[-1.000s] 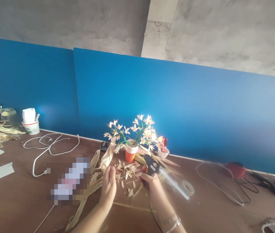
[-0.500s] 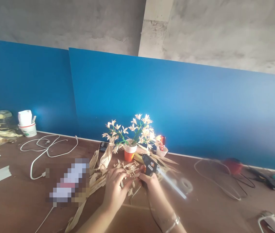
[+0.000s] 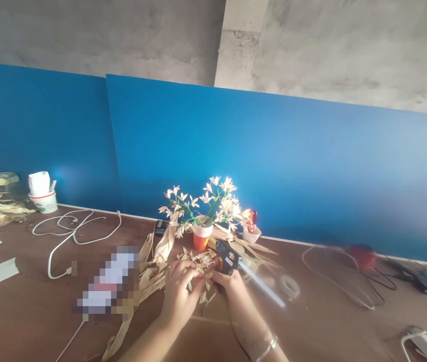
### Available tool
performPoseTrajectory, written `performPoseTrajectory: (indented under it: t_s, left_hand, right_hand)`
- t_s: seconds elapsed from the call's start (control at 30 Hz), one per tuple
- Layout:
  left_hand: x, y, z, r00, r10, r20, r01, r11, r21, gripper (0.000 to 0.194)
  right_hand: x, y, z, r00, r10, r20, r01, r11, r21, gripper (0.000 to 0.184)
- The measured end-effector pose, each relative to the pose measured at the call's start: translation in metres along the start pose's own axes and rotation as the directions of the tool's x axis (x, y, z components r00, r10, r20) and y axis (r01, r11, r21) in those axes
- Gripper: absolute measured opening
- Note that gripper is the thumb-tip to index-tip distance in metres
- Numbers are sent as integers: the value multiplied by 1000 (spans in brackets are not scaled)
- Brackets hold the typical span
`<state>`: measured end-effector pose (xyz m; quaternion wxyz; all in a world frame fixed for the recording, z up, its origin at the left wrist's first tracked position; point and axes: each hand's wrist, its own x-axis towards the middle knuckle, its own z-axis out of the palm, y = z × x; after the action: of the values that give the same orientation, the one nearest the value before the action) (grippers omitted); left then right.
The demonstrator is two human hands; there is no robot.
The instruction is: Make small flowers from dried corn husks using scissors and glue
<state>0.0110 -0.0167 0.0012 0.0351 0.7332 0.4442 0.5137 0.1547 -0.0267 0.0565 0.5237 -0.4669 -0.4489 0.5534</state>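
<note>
My right hand (image 3: 232,286) is closed around a black glue gun (image 3: 227,256), a long translucent glue stick (image 3: 264,286) jutting from its rear towards the lower right. Close beside it, my left hand (image 3: 181,286) pinches what looks like a small husk petal, mostly hidden by the fingers. The fingertips of both hands meet or nearly meet. Loose pale petals (image 3: 203,259) lie beneath and beyond them. Just behind stands an orange and white stack of paper cups (image 3: 201,237) holding green stems with pale husk flowers (image 3: 226,203).
Dried corn husks (image 3: 149,281) spread left of my hands. A blurred-out patch (image 3: 108,281) covers something with a white cord. Further left are a white cable (image 3: 74,231) and a paper tub (image 3: 43,201). Rightwards lie a tape roll (image 3: 289,286) and dark pliers-like tool (image 3: 411,275).
My right hand has shifted slightly left with the glue gun, bringing its thumb closer to my left fingertips. The left hand has barely moved.
</note>
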Motion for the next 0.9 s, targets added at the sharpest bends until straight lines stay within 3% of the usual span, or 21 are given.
performPoseTrajectory:
  t_s: [0.63, 0.77, 0.9]
  left_hand:
    - [-2, -7, 6, 996, -82, 30, 86, 986, -145, 10]
    - [-1, -9, 6, 996, -88, 36, 93, 979, -180, 12]
    - [-2, -8, 5, 991, -105, 79, 119, 969, -215, 9]
  right_hand:
    - [6, 9, -6, 1000, -20, -22, 21, 998, 55, 15]
    - [4, 5, -5, 1000, -27, 4, 26, 998, 62, 13]
    - [-3, -5, -1, 999, -21, -46, 22, 1000, 21, 12]
